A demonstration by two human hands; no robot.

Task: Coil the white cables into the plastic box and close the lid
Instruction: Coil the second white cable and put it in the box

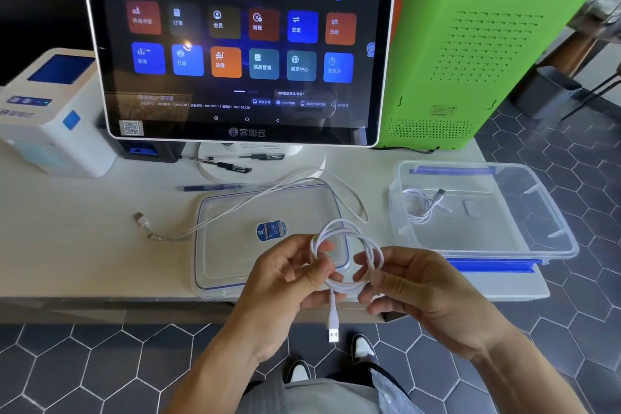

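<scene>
A white cable [349, 245] is wound into a loop above the table's front edge, its USB plug [333, 333] dangling below. My left hand [285, 282] pinches the loop's left side and my right hand [413, 286] grips its right side. The clear plastic box [554, 232] with blue clasps stands open at the right, with one coiled white cable [425, 205] inside. The box's clear lid [228, 245] lies flat on the table in front of me. A second loose white cable [242, 205] trails over the lid, its plugs [144, 222] resting to the left.
A large touchscreen terminal [242, 44] stands behind the lid on a white base. A white receipt printer [50, 111] sits at the left, a green machine [470, 54] at the back right. Pens [218, 165] lie near the base. Hexagon floor tiles lie below.
</scene>
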